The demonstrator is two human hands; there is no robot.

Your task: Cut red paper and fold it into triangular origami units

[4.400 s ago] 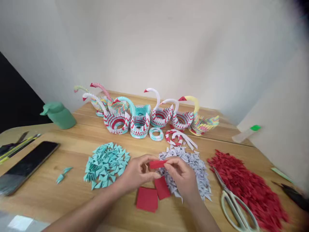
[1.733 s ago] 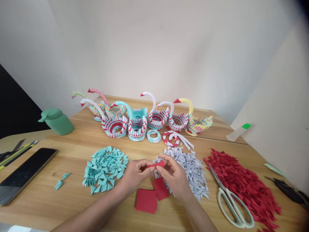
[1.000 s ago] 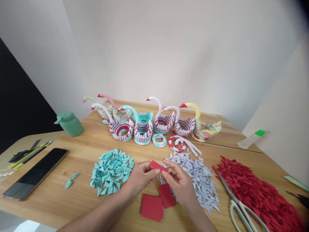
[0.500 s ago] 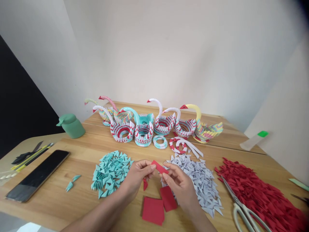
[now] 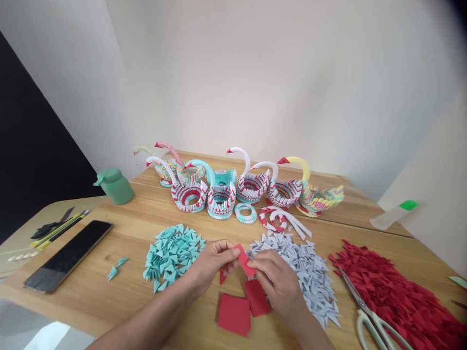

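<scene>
Pinched in both my left hand (image 5: 208,265) and right hand (image 5: 282,284), the folded red paper strip (image 5: 243,258) has just swung steeper near the stacked red paper (image 5: 234,315), bringing its long edge to my right fingertips.

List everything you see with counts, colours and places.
Paper swans: seven necks, multicoloured, back
Paper rings: two, aqua-white and red-white, before swans
Ridged paper strips: some, white, beside rings
Folded-paper piles: three; teal left, greyish centre, red right
Loose triangles: two, teal, left
Scissors: one, cream-handled, right
Phone: one, black, left
Pump dispenser: one, green, back left
Capped container: one, translucent-green, right
Sticks: several, yellow-black, far left
Paper stacks: two, red, below hands
Folded paper: one, red, between hands
Table: one, wooden brown, beneath
Left hand, right hand: centre
</scene>
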